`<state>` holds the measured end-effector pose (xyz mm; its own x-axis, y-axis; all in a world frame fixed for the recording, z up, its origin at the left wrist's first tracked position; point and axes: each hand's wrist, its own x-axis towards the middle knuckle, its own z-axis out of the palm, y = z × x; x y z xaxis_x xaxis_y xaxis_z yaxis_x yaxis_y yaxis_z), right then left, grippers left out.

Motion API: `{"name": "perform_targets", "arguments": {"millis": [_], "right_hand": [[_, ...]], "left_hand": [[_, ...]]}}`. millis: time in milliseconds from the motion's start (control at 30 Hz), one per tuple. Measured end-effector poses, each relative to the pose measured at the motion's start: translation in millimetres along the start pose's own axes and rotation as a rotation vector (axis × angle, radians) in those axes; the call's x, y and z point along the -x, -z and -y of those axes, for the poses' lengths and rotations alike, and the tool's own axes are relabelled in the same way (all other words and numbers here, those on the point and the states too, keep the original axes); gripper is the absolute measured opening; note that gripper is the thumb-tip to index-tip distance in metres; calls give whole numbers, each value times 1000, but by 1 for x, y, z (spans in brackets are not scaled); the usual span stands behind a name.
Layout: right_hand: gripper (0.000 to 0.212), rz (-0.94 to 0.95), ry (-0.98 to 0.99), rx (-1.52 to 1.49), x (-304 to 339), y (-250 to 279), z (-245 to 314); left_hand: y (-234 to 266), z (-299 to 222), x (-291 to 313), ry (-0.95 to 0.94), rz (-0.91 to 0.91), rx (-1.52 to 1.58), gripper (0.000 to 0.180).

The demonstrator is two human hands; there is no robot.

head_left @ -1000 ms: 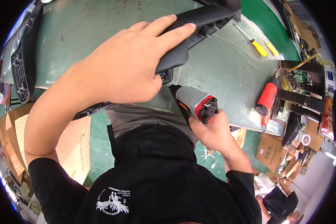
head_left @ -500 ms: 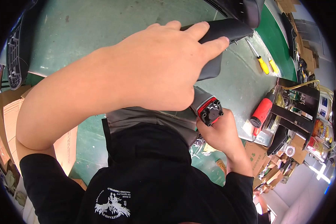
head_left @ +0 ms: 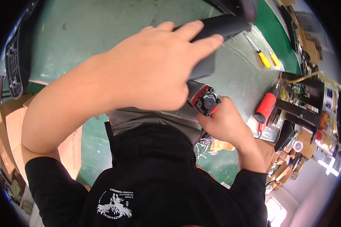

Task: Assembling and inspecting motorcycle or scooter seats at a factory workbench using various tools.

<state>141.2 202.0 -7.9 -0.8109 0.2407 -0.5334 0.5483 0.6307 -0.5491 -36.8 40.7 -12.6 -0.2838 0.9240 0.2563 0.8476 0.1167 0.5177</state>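
A smooth black moulded part (head_left: 231,28) lies on the green table, and my left hand (head_left: 159,64) reaches across and grips it from above. Two fingers stretch over its surface; the thumb is out of sight. My right hand (head_left: 227,123) is closed round a grey and red power tool (head_left: 208,103), whose black bolted end cap faces up. The tool's front end is hidden beneath my left hand, so whether it touches the black part cannot be seen.
Two yellow-handled tools, one a screwdriver (head_left: 264,59), lie right of the part. A red heat gun (head_left: 267,106) rests by a black rack (head_left: 297,109). Another black part (head_left: 238,7) stands at the far edge, a black grille (head_left: 14,72) at left. Cardboard boxes (head_left: 70,151) sit below left.
My right hand and the power tool have moved up and a little left, nearer the black part. The whole view has shifted slightly; my left hand keeps its grip.
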Motion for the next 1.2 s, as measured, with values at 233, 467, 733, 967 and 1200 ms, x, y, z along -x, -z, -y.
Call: {"name": "perform_targets", "arguments": {"millis": [233,467,733,967,1200], "right_hand": [[34,-346,-146,-1,40,17,-60],[44,-761,-91,390,33,22,-170],[27,-940,433,327,42,-24,-122],[16,-726,521,-173,36,-63,-115],[16,-714,650,-164,33,-53,-97]], "left_hand": [[16,24,-15,71,148,172,90],[28,37,-30,133,274,331,92],[61,38,-12,351,272,59,75],[64,60,25,628,164,-94,58],[24,37,73,865,-39,406,52]]}}
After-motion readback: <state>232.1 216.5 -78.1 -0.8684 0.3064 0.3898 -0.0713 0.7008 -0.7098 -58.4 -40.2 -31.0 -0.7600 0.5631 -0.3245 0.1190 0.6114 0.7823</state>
